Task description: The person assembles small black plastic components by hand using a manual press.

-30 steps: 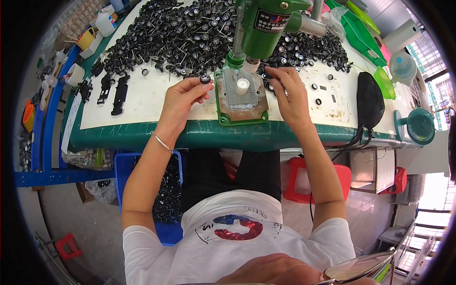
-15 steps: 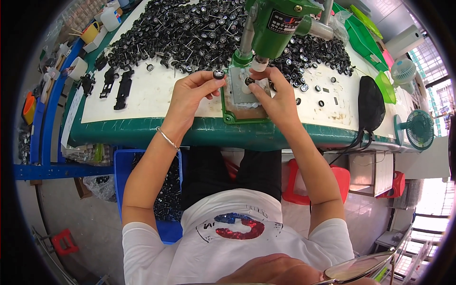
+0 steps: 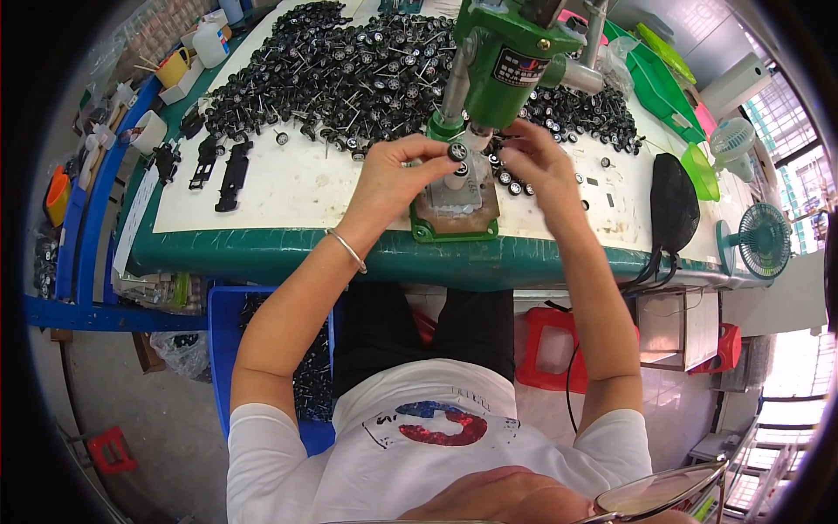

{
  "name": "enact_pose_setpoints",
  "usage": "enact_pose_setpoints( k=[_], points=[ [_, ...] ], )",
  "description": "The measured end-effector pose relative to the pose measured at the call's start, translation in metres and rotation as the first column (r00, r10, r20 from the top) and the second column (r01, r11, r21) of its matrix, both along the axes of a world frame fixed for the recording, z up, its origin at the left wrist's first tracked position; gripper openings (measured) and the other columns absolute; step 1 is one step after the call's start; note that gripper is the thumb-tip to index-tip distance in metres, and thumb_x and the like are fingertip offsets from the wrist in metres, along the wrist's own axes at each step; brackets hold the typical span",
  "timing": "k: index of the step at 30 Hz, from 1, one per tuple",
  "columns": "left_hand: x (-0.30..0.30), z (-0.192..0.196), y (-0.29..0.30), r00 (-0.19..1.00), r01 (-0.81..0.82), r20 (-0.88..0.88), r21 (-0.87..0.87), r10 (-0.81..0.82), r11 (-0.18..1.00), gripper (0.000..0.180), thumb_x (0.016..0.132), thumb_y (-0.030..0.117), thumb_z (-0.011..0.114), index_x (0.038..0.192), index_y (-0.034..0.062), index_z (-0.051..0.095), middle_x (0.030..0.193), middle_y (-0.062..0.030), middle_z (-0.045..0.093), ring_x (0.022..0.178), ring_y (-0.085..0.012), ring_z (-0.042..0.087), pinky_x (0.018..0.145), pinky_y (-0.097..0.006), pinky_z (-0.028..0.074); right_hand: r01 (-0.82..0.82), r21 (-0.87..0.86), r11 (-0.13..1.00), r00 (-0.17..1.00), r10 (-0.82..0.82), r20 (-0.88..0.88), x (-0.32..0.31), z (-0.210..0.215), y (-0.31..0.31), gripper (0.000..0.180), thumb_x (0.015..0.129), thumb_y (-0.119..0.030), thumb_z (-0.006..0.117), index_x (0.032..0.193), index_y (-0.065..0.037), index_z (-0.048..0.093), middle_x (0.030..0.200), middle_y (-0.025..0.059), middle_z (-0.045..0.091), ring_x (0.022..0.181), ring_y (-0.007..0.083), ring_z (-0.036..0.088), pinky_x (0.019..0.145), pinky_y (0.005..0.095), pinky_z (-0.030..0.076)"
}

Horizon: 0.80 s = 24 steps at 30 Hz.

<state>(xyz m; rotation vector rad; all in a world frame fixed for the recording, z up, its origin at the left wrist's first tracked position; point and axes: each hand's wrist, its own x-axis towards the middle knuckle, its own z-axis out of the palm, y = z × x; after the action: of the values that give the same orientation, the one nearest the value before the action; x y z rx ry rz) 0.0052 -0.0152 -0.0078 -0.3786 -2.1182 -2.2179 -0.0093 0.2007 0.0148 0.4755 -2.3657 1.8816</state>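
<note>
A: What is being gripped by the left hand (image 3: 393,179)?

B: A small black wheel (image 3: 457,152) is being pinched at the very tips of its fingers, between thumb and forefinger, with a silver hub being shown.

A: What is being seen below those fingertips?

B: A second wheel (image 3: 461,169) is being carried at the top of a white post (image 3: 454,182). The first is being held just above it; whether the two are touching cannot be told.

A: And how is the right hand (image 3: 543,166) being held?

B: Its fingers are being kept parted and loosely curled, somewhat blurred, just right of the post. Loose wheels (image 3: 517,188) are being seen on the bench (image 3: 292,199), slightly nearer the body than those fingertips.

A: What is being placed around them?

B: The green press (image 3: 497,92) is being seen between and beyond both sets of fingers. A heap of wheels and axles (image 3: 367,87) is being spread farther out. Black chassis (image 3: 230,179) are being kept well left of the left fingers, while a black bag (image 3: 674,205) and a green fan (image 3: 765,240) are being kept well right of the right ones.

A: And nearer the body?

B: A blue bin (image 3: 223,354) of dark parts is being kept below the left fingers, under bench height.
</note>
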Motion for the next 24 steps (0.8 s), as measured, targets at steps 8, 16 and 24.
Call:
enact_pose_setpoints(
  k=[8,16,24],
  points=[
    [-0.007,0.003,0.017,0.999,0.029,0.016,0.126,-0.032,0.992,0.015,0.078,0.006,0.072,0.090,-0.0024,0.071,0.085,0.0008,0.066,0.078,-0.0070,0.058,0.072,-0.022,0.046,0.052,-0.303,0.952,0.997,-0.067,-0.038,-0.073,0.106,0.036,0.035,0.096,-0.026,0.049,0.119,0.000,0.056,0.116,0.0056,0.061,0.099,0.0154,0.059,0.085,0.0295,0.048],
    [-0.007,0.001,0.022,0.995,0.064,0.061,0.216,-0.079,0.974,0.012,0.078,0.002,0.071,0.090,-0.0013,0.072,0.084,0.0001,0.065,0.077,-0.0063,0.057,0.072,-0.022,0.046,-0.101,-0.432,0.896,0.994,0.070,-0.088,-0.132,0.222,-0.004,0.034,0.093,-0.038,0.056,0.096,-0.004,0.058,0.069,0.0010,0.059,0.051,0.0090,0.053,0.042,0.0210,0.043],
    [-0.009,0.007,0.020,0.999,0.038,0.029,0.201,-0.044,0.979,0.013,0.077,0.000,0.071,0.089,-0.0015,0.072,0.085,-0.0007,0.066,0.078,-0.0078,0.059,0.072,-0.022,0.046,-0.126,-0.478,0.869,0.976,0.023,-0.216,-0.127,0.207,-0.021,0.027,0.089,-0.037,0.063,0.083,-0.012,0.054,0.052,-0.0093,0.038,0.038,0.0028,0.032,0.034,0.0183,0.020]
  ],
)
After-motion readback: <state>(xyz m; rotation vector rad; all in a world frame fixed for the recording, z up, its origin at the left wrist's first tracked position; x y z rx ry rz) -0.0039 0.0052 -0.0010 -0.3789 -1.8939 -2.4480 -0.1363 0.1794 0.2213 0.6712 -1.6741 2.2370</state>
